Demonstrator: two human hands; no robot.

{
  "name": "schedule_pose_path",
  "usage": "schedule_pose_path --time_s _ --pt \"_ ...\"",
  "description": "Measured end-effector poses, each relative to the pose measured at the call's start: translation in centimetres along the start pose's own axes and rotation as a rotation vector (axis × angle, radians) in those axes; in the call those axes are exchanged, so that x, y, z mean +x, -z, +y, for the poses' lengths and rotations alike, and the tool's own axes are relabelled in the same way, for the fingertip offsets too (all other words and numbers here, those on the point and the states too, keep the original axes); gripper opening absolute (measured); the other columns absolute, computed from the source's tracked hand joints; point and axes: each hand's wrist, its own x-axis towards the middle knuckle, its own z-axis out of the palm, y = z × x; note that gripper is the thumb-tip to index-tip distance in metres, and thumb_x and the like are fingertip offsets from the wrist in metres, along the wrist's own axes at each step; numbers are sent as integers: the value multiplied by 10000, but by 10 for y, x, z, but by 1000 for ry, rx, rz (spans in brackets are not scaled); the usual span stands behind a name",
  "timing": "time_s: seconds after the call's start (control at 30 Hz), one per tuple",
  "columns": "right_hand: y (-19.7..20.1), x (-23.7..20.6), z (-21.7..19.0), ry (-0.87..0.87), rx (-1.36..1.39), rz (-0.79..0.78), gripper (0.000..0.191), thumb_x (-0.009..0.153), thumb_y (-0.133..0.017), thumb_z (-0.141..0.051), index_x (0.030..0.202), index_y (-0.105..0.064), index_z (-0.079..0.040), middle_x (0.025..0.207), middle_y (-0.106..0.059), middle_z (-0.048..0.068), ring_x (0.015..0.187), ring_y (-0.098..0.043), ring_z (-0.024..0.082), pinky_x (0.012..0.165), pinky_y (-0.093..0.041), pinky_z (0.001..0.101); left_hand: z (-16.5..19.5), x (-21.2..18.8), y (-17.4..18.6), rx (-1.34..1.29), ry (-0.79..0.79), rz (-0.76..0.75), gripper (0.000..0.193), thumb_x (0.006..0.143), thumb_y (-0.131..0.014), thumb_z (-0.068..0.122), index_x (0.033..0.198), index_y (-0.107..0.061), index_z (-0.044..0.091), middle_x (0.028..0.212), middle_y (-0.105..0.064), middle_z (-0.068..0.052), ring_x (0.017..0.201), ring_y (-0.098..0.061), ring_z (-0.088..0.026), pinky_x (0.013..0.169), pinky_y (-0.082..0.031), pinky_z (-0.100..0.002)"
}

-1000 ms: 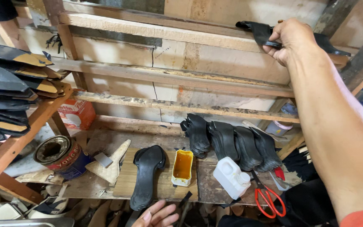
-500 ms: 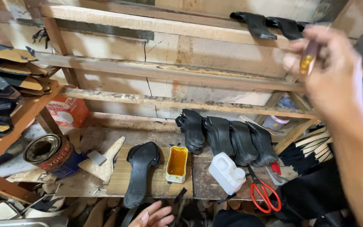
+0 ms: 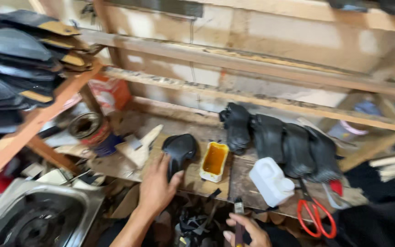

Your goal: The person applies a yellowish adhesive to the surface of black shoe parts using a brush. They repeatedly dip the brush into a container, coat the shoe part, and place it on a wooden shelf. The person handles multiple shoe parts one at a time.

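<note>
The left hand (image 3: pixel 157 188) lies with fingers spread and flat against the near end of a black moulded rubber shoe sole (image 3: pixel 178 151), pressing rather than gripping; the sole rests on the worn wooden workbench (image 3: pixel 241 185), left of centre. The right hand (image 3: pixel 245 230), low at the near edge, has its fingers curled shut round the handle of a small dark glue brush (image 3: pixel 238 215), bristles pointing up.

Just right of the sole, almost touching it, sits an open white rectangular tub of amber glue (image 3: pixel 214 160); I judge that a nudge of the sole or a careless swing of the brush could tip or smear it. A white plastic jerrycan (image 3: pixel 270 181) stands further right, with red-handled scissors (image 3: pixel 315 215) near the bench edge, blades towards the row of upright black soles (image 3: pixel 280 139) behind. Far left, a rusty round tin (image 3: pixel 87 126) and a stack of dark soles (image 3: pixel 19 59) crowd that side
</note>
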Motion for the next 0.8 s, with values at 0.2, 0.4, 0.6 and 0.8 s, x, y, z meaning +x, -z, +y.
schedule_pose_path --time_s 0.2,0.4,0.6,0.8 --pt "-8 18 95 -304 700 -626 545 909 -634 -239 1450 -579 -195 1288 -693 69 1196 -703 227 1084 -484 379 2 15 -16 -36 229 -245 804 804 -781 234 1472 -387 19 1347 -579 -254 1154 -603 -447 968 -491 -492" --pt "-40 -6 80 -79 213 178 418 861 -758 -278 1150 -786 22 905 -797 182 869 -837 229 882 -640 395 -2 14 -6 -112 174 -44 814 742 -776 103 1461 -408 -4 1190 -644 -262 1052 -630 -458 924 -495 -501" --pt "30 18 1 124 317 84 424 987 -582 -266 1260 -729 22 807 -740 160 795 -745 194 788 -610 338 -12 -15 15 -662 327 -1 361 880 -763 98 1216 -715 -25 1034 -721 -125 924 -670 -200 847 -536 -326" --pt "42 81 -96 90 537 109 342 988 -574 -216 1180 -634 62 923 -742 132 835 -757 187 767 -601 319 -10 -89 2 -1317 657 27 263 930 -719 111 1131 -661 -48 998 -706 -93 865 -635 -136 794 -531 -296"
